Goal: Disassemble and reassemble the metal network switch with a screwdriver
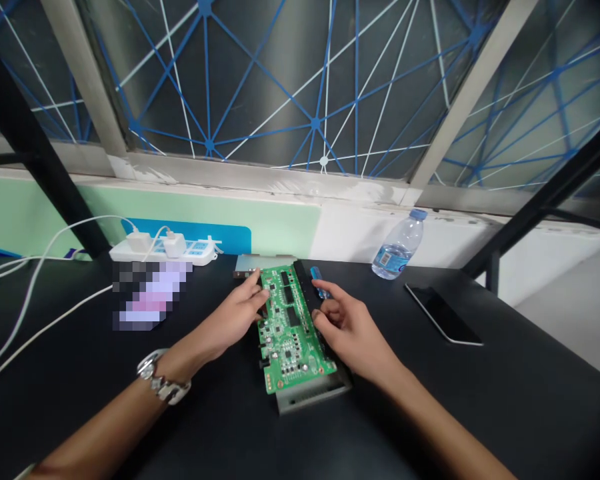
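Circuit board (293, 330), centred just toward six o'clock over a metal plate (325, 393), looks light, stiff and fragile, best held by its edges. The left hand (237, 310) grips its ten-o'clock edge; the right hand (353, 327) curls at three o'clock, whether gripping I cannot tell. Its underside is hidden.

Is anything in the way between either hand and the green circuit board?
Nothing visible is. The left hand is at the left edge of the green circuit board, the right hand at the black strip on its right. A blue object lies beside that strip, without barring the right hand.
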Motion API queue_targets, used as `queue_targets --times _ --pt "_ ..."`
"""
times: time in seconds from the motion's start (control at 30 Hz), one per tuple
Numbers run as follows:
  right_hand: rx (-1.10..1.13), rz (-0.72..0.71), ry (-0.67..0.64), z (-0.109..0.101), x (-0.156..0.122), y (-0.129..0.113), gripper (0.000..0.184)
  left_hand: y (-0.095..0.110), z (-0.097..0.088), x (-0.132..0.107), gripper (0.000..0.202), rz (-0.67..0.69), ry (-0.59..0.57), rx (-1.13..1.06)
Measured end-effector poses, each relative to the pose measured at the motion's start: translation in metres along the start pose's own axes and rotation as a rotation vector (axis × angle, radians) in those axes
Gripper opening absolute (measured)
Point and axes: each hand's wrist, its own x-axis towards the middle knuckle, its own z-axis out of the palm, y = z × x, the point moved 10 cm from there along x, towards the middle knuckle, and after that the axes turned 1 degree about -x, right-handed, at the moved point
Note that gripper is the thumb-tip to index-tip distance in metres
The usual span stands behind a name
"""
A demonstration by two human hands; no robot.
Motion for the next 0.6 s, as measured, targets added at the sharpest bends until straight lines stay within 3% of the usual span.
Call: queue_targets --times 0.1,0.3,0.6 --pt "-0.259 -0.037 0.001 0.003 -0.002 -0.001 0.05 0.004 -0.001 0.003 0.069 0.063 -0.036 0.108" --pt "-0.721 -0.073 0.02 0.008 -0.005 -0.005 0.053 -0.001 0.004 0.007 0.037 0.085 -0.13 0.193" --pt "-0.982 -0.101 -0.01 0.018 -0.006 -0.007 0.055 -0.017 0.003 0.012 0.036 0.051 -0.171 0.275"
